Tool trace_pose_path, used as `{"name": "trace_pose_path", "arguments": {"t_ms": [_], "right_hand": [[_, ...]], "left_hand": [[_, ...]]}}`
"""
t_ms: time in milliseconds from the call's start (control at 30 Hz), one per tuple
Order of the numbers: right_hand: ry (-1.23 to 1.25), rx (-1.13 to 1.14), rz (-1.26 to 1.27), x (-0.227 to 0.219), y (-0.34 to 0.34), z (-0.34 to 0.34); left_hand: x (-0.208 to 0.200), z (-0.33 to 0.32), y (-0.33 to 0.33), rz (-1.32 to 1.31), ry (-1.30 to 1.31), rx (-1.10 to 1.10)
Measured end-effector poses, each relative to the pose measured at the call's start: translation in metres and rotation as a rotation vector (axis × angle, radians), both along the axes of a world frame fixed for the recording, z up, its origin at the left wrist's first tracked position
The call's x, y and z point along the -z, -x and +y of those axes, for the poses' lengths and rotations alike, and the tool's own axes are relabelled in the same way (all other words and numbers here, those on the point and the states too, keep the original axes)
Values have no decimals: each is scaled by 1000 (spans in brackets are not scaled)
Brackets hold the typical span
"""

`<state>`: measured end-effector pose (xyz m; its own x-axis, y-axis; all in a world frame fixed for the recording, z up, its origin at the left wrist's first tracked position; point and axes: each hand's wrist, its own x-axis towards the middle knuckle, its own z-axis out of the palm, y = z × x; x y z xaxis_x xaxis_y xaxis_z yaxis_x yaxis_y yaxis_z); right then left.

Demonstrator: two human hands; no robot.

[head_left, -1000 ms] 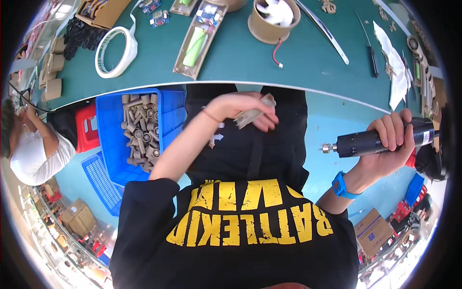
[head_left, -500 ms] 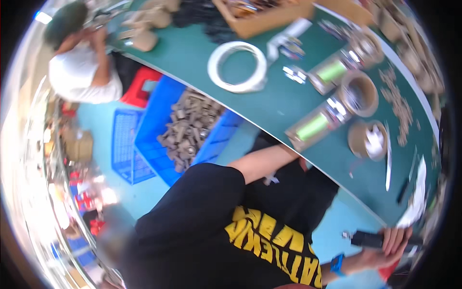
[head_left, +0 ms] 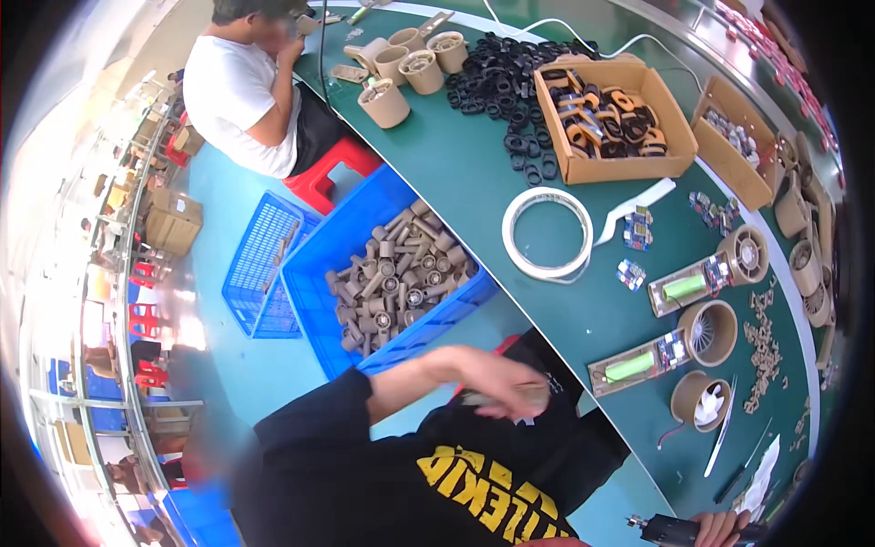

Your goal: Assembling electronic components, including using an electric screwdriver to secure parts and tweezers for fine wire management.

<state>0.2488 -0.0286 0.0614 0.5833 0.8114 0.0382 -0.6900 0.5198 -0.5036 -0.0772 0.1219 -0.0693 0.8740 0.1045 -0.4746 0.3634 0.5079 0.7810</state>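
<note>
The drill (head_left: 676, 531) is coloured black, the held piece (head_left: 538, 399) beige. Green is shown by the table (head_left: 437, 196), blue by the bin (head_left: 365, 210), red by the stool (head_left: 333, 178). The shirt (head_left: 365, 474) is lettered yellow on black.

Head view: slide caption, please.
Right hand holding black cylindrical power tool, left hand holding blurred beige piece beside green tabletop.

Past the left hand (head_left: 507, 385), a white tape roll (head_left: 547, 273) and, farther off, a cardboard box (head_left: 629, 170) are set on the green table (head_left: 456, 173); near the right hand (head_left: 720, 529), white tissue (head_left: 760, 476) is laid.
</note>
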Motion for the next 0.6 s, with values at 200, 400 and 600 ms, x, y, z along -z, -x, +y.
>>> {"name": "trace_pose_path", "arguments": {"t_ms": [200,400,600], "right_hand": [[-65,-102,40,-9,-4,12],[-51,-78,80,-7,-1,19],[-53,-94,80,-4,1,20]], "left_hand": [[-95,69,163,-244,-110,-1356],[-113,221,270,18,-139,-1928],[-108,253,281,-157,-305,-1895]]}}
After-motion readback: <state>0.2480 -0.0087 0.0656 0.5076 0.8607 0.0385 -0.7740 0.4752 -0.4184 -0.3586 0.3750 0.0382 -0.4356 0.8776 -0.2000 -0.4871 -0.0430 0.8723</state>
